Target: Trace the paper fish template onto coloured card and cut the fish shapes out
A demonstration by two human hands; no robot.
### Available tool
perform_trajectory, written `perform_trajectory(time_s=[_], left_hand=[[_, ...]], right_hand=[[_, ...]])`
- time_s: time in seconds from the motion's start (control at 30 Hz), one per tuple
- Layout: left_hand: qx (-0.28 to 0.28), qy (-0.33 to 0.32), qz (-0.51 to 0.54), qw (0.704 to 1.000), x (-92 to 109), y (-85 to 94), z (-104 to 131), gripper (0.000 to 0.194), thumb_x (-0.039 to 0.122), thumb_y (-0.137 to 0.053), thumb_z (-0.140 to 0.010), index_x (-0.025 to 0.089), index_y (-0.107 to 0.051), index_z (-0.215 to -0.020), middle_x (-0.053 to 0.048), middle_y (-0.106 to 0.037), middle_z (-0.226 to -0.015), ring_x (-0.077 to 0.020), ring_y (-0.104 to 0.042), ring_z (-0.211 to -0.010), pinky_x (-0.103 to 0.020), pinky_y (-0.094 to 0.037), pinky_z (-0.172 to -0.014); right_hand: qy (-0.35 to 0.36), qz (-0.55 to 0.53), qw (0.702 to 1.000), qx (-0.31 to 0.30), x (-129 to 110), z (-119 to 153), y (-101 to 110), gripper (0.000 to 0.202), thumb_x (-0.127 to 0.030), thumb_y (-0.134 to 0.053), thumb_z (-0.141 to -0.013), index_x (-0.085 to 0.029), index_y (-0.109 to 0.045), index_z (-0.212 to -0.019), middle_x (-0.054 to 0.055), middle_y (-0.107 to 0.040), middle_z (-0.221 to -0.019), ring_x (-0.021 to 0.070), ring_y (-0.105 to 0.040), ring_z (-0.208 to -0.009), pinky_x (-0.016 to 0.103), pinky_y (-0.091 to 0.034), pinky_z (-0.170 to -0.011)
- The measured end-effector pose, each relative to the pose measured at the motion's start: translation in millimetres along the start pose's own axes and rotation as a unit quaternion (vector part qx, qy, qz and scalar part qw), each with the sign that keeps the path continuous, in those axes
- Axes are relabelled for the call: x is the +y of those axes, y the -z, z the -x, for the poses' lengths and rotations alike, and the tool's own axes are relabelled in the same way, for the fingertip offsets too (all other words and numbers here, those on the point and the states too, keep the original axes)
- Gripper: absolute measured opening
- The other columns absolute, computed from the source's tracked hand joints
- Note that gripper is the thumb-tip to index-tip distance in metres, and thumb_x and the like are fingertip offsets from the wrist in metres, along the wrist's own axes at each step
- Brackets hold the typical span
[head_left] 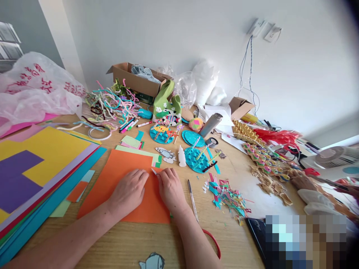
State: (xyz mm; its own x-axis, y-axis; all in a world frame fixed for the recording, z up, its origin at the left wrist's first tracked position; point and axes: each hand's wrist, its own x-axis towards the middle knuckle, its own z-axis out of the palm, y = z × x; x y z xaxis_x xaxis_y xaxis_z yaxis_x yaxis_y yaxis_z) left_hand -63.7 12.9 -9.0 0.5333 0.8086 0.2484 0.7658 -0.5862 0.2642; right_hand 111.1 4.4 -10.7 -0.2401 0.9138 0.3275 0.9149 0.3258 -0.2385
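Head view: the orange sheet (151, 205), likely light, easily creased, suits edge holds; whether left hand (129, 188) or right hand (171, 188) grips, cannot tell.

Matt paper is laid over a smooth, wood-grained tabletop (232, 243).
A flat, dull finish is shown by the orange sheet (112, 173) and by the stacked coloured sheets (67, 138), all of paper, while the paper scraps (230, 196) are shredded and crumpled. A fuzzy pile is seen on the pipe cleaners (109, 106). The white bag (33, 95) is formed of thin, crinkled, translucent plastic; a glossier film is seen in the red bag (277, 137). Plain matt cardboard is seen in the brown box (123, 76), and rough moulded pulp is suggested by the egg trays (246, 134). A dull metallic sheen is given by the flask (211, 125), a dark gloss by the black device (256, 232).
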Motion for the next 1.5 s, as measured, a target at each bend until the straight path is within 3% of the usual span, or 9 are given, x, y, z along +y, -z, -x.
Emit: perform_trajectory(time_s=[0.2, 0.4, 0.6, 0.73, 0.9, 1.03, 1.23, 1.37, 1.5], left_hand=[[-0.011, -0.004, -0.013, 1.000, 0.5, -0.2, -0.1, 0.034, -0.001, -0.042, -0.076, 0.016, -0.060, -0.099, -0.010, -0.063, -0.105, -0.0254, -0.056, -0.101, -0.040, -0.048, -0.089], [-0.012, -0.008, -0.007, 1.000, 0.1, 0.4, -0.5, 0.037, 0.000, -0.041, -0.077, 0.016, -0.061, -0.103, -0.011, -0.064, -0.107, -0.0253, -0.056, -0.102, -0.041, -0.048, -0.091], [0.025, -0.002, 0.023, 0.999, -2.3, -4.6, 1.1, 0.058, 0.001, -0.042, -0.077, 0.018, -0.048, -0.132, -0.011, -0.058, -0.124, -0.0239, -0.053, -0.114, -0.039, -0.046, -0.096], [0.007, -0.008, 0.014, 1.000, -2.7, -5.1, 1.1, 0.052, 0.001, -0.042, -0.078, 0.017, -0.055, -0.126, -0.011, -0.058, -0.123, -0.0249, -0.054, -0.110, -0.040, -0.046, -0.095], [-0.013, -0.014, -0.001, 1.000, -0.7, -1.6, 0.5, 0.051, 0.003, -0.043, -0.080, 0.018, -0.056, -0.127, -0.011, -0.059, -0.122, -0.0254, -0.052, -0.106, -0.040, -0.045, -0.093], [-0.020, -0.030, -0.010, 0.999, 1.0, 0.2, 0.5, 0.057, 0.005, -0.045, -0.081, 0.025, -0.050, -0.135, -0.008, -0.055, -0.131, -0.0251, -0.051, -0.104, -0.042, -0.044, -0.093], [-0.034, -0.043, -0.018, 0.998, 1.5, 0.8, 0.2, 0.047, 0.012, -0.046, -0.086, 0.028, -0.056, -0.129, -0.006, -0.058, -0.127, -0.0247, -0.050, -0.096, -0.041, -0.043, -0.087], [-0.032, -0.040, -0.018, 0.999, 1.3, 0.8, 0.9, 0.044, 0.012, -0.046, -0.086, 0.022, -0.057, -0.127, -0.008, -0.058, -0.127, -0.0253, -0.049, -0.098, -0.041, -0.042, -0.089], [-0.030, -0.043, -0.021, 0.998, 1.2, 1.0, 1.2, 0.045, 0.011, -0.044, -0.087, 0.021, -0.056, -0.129, -0.008, -0.057, -0.128, -0.0253, -0.048, -0.098, -0.041, -0.042, -0.090]], right_hand=[[-0.047, 0.041, 0.997, 0.052, 1.2, -7.3, -6.8, 0.025, -0.016, -0.045, -0.095, -0.018, -0.057, -0.074, 0.005, -0.058, -0.076, 0.0203, -0.050, -0.075, 0.030, -0.038, -0.070], [-0.095, -0.026, 0.993, 0.066, 7.2, -6.0, -10.9, 0.021, -0.009, -0.048, -0.090, -0.019, -0.052, -0.072, 0.003, -0.058, -0.075, 0.0183, -0.053, -0.077, 0.027, -0.038, -0.069], [-0.056, -0.068, 0.995, 0.046, 6.9, -5.5, -3.4, 0.023, -0.010, -0.045, -0.091, -0.019, -0.051, -0.071, 0.002, -0.056, -0.073, 0.0172, -0.050, -0.074, 0.026, -0.038, -0.068], [-0.046, -0.031, 0.998, 0.024, 7.0, -5.7, -1.1, 0.025, -0.014, -0.045, -0.093, -0.019, -0.053, -0.070, 0.003, -0.056, -0.074, 0.0183, -0.048, -0.076, 0.028, -0.038, -0.072], [-0.048, -0.022, 0.998, 0.024, 7.9, -5.0, -3.4, 0.025, -0.015, -0.044, -0.094, -0.018, -0.054, -0.072, 0.004, -0.056, -0.078, 0.0190, -0.048, -0.080, 0.029, -0.038, -0.074], [-0.041, -0.028, 0.998, 0.025, 7.7, -4.5, -3.9, 0.024, -0.016, -0.045, -0.095, -0.018, -0.057, -0.075, 0.005, -0.058, -0.082, 0.0198, -0.048, -0.083, 0.030, -0.039, -0.075], [-0.079, -0.053, 0.993, 0.075, 10.0, -3.0, 3.8, 0.013, -0.018, -0.052, -0.092, -0.018, -0.065, -0.094, 0.007, -0.062, -0.091, 0.0225, -0.050, -0.091, 0.034, -0.041, -0.081], [-0.064, -0.071, 0.995, 0.038, 10.4, 0.0, 8.2, 0.013, -0.028, -0.070, -0.082, -0.019, -0.067, -0.090, 0.005, -0.064, -0.090, 0.0229, -0.051, -0.090, 0.034, -0.042, -0.081], [-0.063, -0.053, 0.997, -0.001, 9.4, 1.5, 8.0, 0.007, -0.026, -0.072, -0.081, -0.021, -0.069, -0.084, 0.004, -0.063, -0.086, 0.0222, -0.052, -0.088, 0.033, -0.042, -0.079]])
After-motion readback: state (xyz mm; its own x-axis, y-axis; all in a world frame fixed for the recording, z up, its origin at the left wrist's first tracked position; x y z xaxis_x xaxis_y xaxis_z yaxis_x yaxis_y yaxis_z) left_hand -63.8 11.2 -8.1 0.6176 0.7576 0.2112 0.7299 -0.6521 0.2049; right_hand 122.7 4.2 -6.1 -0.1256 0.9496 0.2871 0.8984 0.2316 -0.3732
